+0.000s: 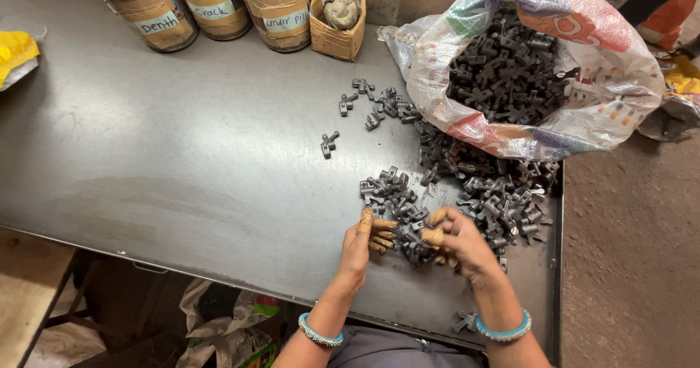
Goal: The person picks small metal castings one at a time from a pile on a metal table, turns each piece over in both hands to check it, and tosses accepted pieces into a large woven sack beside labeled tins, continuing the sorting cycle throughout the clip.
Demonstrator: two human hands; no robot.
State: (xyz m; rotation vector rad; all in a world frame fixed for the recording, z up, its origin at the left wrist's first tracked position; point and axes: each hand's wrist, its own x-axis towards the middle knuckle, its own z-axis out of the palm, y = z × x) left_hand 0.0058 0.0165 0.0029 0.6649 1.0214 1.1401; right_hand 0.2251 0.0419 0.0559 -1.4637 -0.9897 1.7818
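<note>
Nearest to the camera, at the front edge of the table (182,157), one dark metal part (464,320) lies alone beside the right wrist. Both wrists wear a blue bangle (319,333).

Just beyond, the two hands meet over the near end of the pile (467,186) of small dark cast parts. The left hand (362,240) is on the left side of the pile, fingers half curled with brown wrappings on the tips, and it touches the parts there. The right hand (456,243) is closed around some parts from the pile; how many I cannot tell. The pile lies directly in front of both hands and stretches away to the right, toward the sack (583,98). The right hand is nearer to its thick middle.

Left of the pile, a few stray parts (329,143) lie apart on the bare steel. The open sack behind the pile is full of the same parts. Farthest, left of the sack, stand three labelled cans (277,11) and a small box (337,18).
</note>
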